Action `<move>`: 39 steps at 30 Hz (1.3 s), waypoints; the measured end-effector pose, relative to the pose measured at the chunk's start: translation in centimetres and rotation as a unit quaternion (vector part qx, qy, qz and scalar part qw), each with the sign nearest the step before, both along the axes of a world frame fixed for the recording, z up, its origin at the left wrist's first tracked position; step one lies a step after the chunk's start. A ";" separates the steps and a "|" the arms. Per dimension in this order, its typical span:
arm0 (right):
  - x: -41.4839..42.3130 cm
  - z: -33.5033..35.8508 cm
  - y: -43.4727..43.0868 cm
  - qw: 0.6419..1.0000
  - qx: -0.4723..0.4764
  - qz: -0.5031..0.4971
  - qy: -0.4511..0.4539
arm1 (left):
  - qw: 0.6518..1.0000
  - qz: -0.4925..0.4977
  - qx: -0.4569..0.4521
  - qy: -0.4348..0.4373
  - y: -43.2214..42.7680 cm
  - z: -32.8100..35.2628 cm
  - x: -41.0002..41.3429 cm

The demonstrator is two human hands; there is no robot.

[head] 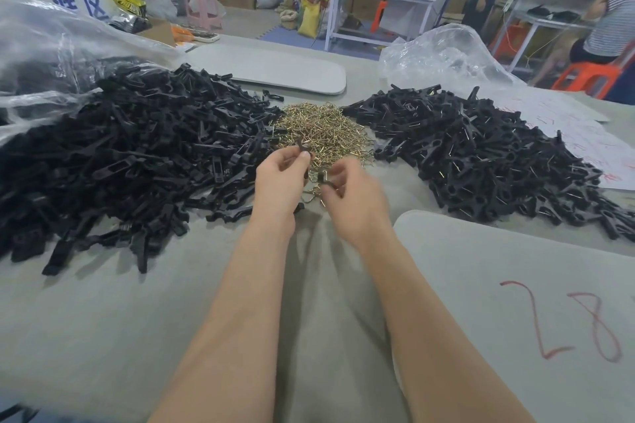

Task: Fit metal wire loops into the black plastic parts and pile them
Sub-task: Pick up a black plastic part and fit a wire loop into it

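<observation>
My left hand (280,178) grips a black plastic part (302,146) whose forked end sticks up past the thumb. My right hand (350,196) pinches a small black piece with a wire loop (321,182) close beside it. Both hands hover over the near edge of a heap of brass-coloured wire loops (323,132) in the table's middle. A large pile of bare black parts (130,154) lies to the left. A second pile of black parts with wire showing (488,154) lies to the right.
A clear plastic bag (51,45) bulges at the far left and another (443,51) at the back right. Grey boards lie behind the wire heap (271,67) and at the near right (515,285), the latter marked with red numbers. A seated person (608,21) is at the far right.
</observation>
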State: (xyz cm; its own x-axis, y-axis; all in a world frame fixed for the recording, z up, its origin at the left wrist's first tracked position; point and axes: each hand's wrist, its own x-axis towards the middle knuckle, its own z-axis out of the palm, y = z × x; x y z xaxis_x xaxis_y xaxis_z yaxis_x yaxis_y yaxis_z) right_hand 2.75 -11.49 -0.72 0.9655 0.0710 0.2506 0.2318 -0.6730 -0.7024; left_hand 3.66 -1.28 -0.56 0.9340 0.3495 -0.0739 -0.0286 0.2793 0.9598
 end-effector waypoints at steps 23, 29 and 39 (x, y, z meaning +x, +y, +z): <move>1.1 0.4 -1.9 0.965 0.256 -0.027 -0.047 | 0.988 -0.126 0.085 -0.038 -1.1 -0.5 -0.2; 1.0 0.5 -2.0 0.970 0.239 -0.015 -0.049 | 0.985 -0.125 0.109 -0.048 -0.9 -0.4 -0.3; 0.7 1.5 -2.3 0.923 0.379 0.019 0.063 | 0.989 -0.136 0.026 -0.054 -0.7 0.5 -1.1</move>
